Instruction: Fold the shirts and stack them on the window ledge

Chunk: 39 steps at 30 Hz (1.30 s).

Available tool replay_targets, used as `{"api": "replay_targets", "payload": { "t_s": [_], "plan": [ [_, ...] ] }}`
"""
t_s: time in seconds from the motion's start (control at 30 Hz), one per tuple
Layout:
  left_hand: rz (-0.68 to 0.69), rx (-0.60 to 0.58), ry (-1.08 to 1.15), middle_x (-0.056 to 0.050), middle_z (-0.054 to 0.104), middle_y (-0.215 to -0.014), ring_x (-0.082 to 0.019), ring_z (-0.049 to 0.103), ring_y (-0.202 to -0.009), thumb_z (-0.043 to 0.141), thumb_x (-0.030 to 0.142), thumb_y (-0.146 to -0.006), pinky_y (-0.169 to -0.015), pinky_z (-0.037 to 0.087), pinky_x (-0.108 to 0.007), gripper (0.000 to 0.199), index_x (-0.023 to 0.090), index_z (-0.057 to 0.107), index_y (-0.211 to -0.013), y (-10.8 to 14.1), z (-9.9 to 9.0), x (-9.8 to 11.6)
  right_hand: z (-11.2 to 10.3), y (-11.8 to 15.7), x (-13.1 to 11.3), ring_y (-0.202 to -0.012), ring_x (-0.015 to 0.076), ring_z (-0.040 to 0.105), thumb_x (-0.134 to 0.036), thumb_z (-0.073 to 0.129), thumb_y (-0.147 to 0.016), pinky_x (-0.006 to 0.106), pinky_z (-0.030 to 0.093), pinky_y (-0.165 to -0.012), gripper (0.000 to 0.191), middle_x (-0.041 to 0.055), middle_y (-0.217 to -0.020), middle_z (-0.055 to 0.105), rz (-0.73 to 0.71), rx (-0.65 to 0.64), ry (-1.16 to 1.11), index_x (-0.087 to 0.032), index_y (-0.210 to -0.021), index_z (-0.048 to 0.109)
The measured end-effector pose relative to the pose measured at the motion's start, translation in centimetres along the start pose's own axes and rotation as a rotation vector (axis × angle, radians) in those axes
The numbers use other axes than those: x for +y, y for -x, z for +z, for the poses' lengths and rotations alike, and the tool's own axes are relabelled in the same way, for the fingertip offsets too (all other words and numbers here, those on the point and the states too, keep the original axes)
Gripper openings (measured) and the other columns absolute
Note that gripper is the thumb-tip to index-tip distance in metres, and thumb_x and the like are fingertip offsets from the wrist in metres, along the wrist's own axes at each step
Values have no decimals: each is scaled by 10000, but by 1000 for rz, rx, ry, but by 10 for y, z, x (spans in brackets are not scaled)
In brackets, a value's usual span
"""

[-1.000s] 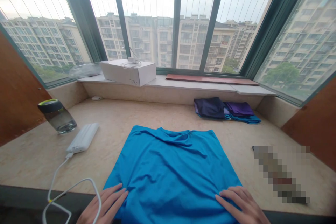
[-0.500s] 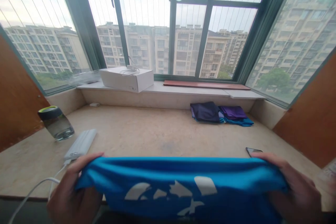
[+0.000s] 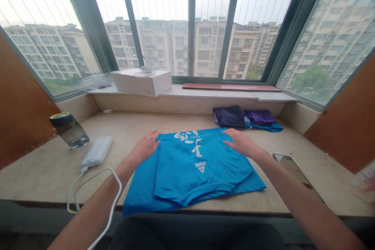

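A blue T-shirt with white lettering lies folded over on the stone ledge, its neckline toward me. The upper folded part rests on a wider blue layer that shows at the left and lower right. At the far left corner of the fold, my left hand is closed on the cloth. My right hand grips the far right corner, thumb and forefinger on the fabric. The undersides of the fingers are hidden on both hands.
Left on the ledge stand a water bottle and a white power bank with a cable. Folded dark clothes and purple clothes lie at the back right. A phone is beside my right forearm.
The T-shirt has gone from being held up close to me to lying on the ledge. Both hands have moved forward and nearer each other.
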<state>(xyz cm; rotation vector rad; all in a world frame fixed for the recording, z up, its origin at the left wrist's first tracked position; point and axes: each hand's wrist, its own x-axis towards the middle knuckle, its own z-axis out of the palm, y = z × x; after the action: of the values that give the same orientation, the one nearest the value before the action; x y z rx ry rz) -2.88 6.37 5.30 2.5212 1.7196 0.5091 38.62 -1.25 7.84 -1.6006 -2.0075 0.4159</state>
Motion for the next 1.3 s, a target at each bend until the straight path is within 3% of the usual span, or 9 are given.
{"api": "replay_targets", "payload": {
  "t_s": [0.17, 0.3, 0.43, 0.53, 0.73, 0.83, 0.97, 1.1, 1.3],
  "plan": [
    [189, -171, 28, -154, 498, -1526, -310, 424, -1440, 433, 428, -963, -1200, 317, -480, 518, 157, 593, -1375, 17, 44, -3, 46, 35, 0, -1453, 357, 387, -661, 449, -947, 515, 325, -1192, 675, 110, -1563, 455, -11, -382, 175, -245, -1473, 527],
    [143, -220, 38, -136, 450, -1563, -302, 354, -1481, 362, 518, -985, -1211, 288, -497, 583, 168, 580, -1397, 25, 55, -12, 72, 47, 0, -1535, 371, 158, -714, 340, -967, 578, 200, -1221, 743, 92, -1664, 235, 0, -467, 278, -284, -1574, 346],
    [69, -182, -28, -134, 436, -1572, -304, 361, -1478, 347, 495, -999, -1207, 288, -497, 565, 180, 573, -1410, 44, 51, -21, 91, 30, 9, -1546, 361, 63, -741, 243, -973, 605, 129, -1223, 752, 80, -1690, 88, -91, -473, 303, -332, -1603, 215],
    [-45, -104, -107, -136, 482, -1542, -313, 415, -1445, 392, 443, -992, -1174, 329, -516, 517, 201, 566, -1415, 66, 43, -24, 98, -5, 14, -1550, 337, 78, -719, 256, -985, 577, 96, -1237, 726, 63, -1689, 130, -214, -491, 310, -339, -1603, 216],
    [-229, -2, -346, -199, 681, -1277, -390, 596, -1226, 401, 401, -995, -995, 461, -549, 442, 167, 673, -1253, 105, 17, 5, 107, -83, -16, -1538, 325, 183, -425, 428, -1036, 597, 72, -1233, 541, 19, -1664, 258, -254, -336, 380, -387, -1565, 322],
    [-200, -2, -348, -183, 744, -1039, -376, 674, -1028, 355, 378, -1012, -896, 506, -524, 446, 159, 718, -1149, 113, 9, 19, 127, -88, -45, -1520, 336, 243, -433, 357, -1052, 577, 143, -1229, 533, 77, -1652, 282, -249, -309, 356, -300, -1569, 348],
    [-75, 29, -226, -180, 668, -1309, -358, 603, -1231, 417, 376, -996, -1055, 449, -517, 436, 160, 668, -1279, 110, 13, 10, 153, -62, -60, -1527, 339, 220, -657, 243, -1018, 553, 209, -1219, 699, 94, -1669, 222, -284, -462, 299, -270, -1599, 273],
    [-13, -86, -104, -172, 575, -1450, -357, 506, -1368, 465, 462, -983, -1153, 379, -537, 510, 152, 622, -1357, 112, 21, 3, 139, -51, -35, -1547, 334, 130, -636, 240, -1029, 599, 107, -1229, 668, 63, -1682, 163, -277, -521, 349, -298, -1605, 238],
    [207, -230, 54, -99, 448, -1567, -304, 470, -1410, 481, 508, -996, -1141, 443, -465, 558, 233, 504, -1481, 144, 20, 46, 85, -28, -1, -1530, 323, 214, -460, 340, -1056, 576, 140, -1239, 513, 30, -1654, 284, -177, -426, 322, -320, -1546, 397]
  ]
}}
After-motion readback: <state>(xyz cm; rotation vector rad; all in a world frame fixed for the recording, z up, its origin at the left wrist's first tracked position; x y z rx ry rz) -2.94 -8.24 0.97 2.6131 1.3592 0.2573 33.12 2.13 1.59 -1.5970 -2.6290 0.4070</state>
